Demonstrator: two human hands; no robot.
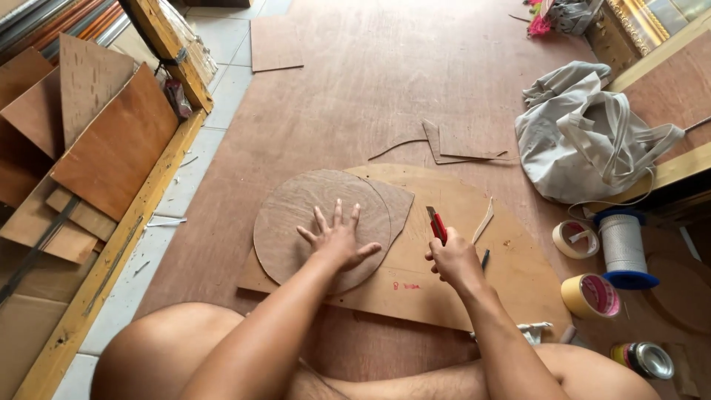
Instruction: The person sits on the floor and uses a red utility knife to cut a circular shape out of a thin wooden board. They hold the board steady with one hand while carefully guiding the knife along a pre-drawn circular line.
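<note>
Bare knees (159,348) sat closest to cam, person on the floor w/ both arms reaching fwd. Left hand (337,241) lay flat, fingers spread wide, pressing a round plywood disc (311,218) onto a bigger half-round board (474,222). Right hand (453,259) was closed around a red utility knife (436,224), blade end pointing away, just right of the disc edge.

Risk, as I judge it: blade sat near the spread fingers, so a slip along the disc rim could nick them; disc could also shift if the pressure eased.

Around: offcuts (463,144) beyond the board, cloth bag (585,144) at right, tape rolls (591,295), a twine spool (623,248), a tin (644,359). Stacked ply sheets (89,141) at left. Nothing blocked the cut line itself.
</note>
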